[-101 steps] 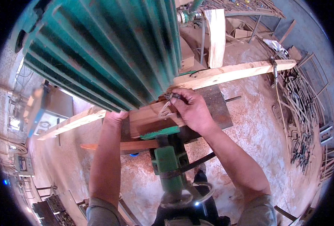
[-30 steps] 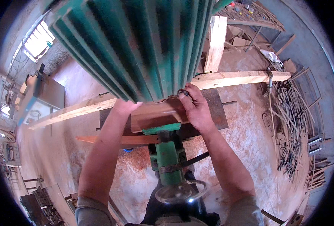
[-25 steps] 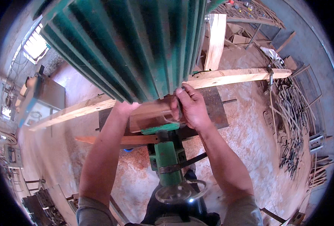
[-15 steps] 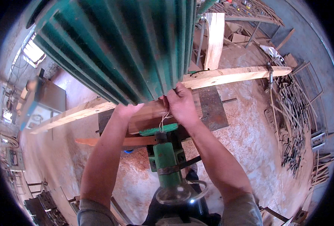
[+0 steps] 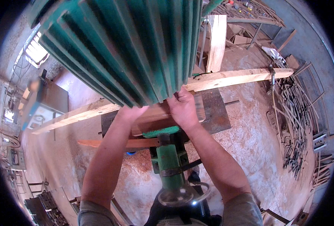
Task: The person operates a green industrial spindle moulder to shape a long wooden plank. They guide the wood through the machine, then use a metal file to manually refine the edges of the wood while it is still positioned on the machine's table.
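Note:
A green ribbed motor housing (image 5: 125,49) fills the upper middle and covers part of both hands. Beneath its lower edge, my left hand (image 5: 132,113) rests at the left part of a reddish-brown wooden board (image 5: 153,119); its fingers are hidden. My right hand (image 5: 184,109) is over the board's right part, fingers curled in. Whatever those fingers hold is hidden by the hand and housing. The board lies on a dark metal table (image 5: 217,113). On the near side of the board are a green machine edge (image 5: 161,132) and a green column (image 5: 169,162).
A long pale wooden beam (image 5: 238,78) crosses behind the board, with a clamp (image 5: 272,76) near its right end. An orange-brown wood strip (image 5: 142,142) sticks out left of the column. A round handwheel (image 5: 201,194) is close to me. Metal rods and clamps (image 5: 297,120) are piled at right.
Pale strings that hung between my hands are out of sight now. My right hand has turned slightly over the board. The whole view has shifted a little.

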{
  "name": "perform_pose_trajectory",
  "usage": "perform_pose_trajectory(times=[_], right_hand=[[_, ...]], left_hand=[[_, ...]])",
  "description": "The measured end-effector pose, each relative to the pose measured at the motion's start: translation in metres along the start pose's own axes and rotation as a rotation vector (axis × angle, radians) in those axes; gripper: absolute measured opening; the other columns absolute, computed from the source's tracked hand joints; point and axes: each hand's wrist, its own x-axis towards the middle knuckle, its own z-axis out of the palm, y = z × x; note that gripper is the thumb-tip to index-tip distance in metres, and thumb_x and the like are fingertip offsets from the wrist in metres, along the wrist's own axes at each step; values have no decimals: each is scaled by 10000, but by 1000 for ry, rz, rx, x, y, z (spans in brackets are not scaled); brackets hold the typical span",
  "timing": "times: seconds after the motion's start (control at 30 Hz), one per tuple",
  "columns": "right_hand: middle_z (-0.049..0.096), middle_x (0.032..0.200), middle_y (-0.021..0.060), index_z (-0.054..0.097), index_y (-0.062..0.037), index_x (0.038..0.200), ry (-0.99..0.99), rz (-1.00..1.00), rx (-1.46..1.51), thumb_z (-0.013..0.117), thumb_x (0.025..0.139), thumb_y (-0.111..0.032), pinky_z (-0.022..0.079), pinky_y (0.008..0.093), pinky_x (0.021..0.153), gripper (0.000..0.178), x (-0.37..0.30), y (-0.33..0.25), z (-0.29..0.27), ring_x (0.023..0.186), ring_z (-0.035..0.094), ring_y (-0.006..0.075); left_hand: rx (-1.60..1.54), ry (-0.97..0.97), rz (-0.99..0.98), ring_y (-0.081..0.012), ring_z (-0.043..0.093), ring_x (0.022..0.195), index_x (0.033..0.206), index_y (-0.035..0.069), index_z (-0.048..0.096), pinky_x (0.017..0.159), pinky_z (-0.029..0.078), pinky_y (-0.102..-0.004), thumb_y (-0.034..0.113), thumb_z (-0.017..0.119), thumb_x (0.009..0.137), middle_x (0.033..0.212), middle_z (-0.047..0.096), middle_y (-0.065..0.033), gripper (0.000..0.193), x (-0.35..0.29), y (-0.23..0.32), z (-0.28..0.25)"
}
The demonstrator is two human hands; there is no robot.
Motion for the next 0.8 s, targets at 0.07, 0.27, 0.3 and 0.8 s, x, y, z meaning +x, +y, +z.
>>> perform_pose_trajectory(times=[0.07, 0.27, 0.3, 0.8], right_hand=[[607, 828, 116, 574, -16, 997, 0, -92, -117, 545, 824, -49, 459, 268, 699, 179, 0, 8, -1, 738, 583, 172], [595, 769, 152, 556, 7, 907, -29, 38, -182, 523, 842, -95, 467, 313, 620, 126, 1, 11, -10, 679, 598, 224], [591, 768, 155, 548, 13, 900, -27, 40, -214, 505, 851, -103, 465, 313, 610, 133, 1, 11, -8, 670, 595, 222], [534, 943, 303, 561, 71, 815, -108, -34, -697, 454, 720, -13, 418, 448, 810, 166, 20, 62, 4, 919, 505, 444]], left_hand=[[-93, 69, 2, -282, 527, 952, 983, 6, 549, 853, 433, -368, 261, 511, 824, 996, 569, -164, 303, 3, -1, -6], [-277, -595, -281, -256, 480, 1054, 1092, 21, 501, 915, 392, -352, 234, 415, 874, 1086, 547, -142, 317, 23, 6, -30], [-597, -448, -375, -266, 477, 1053, 1084, 28, 508, 911, 391, -362, 243, 457, 853, 1094, 541, -141, 320, 11, -5, -11], [-252, 11, -183, -314, 535, 909, 957, 56, 588, 787, 438, -418, 199, 527, 804, 980, 585, -152, 217, 10, 16, 5]])
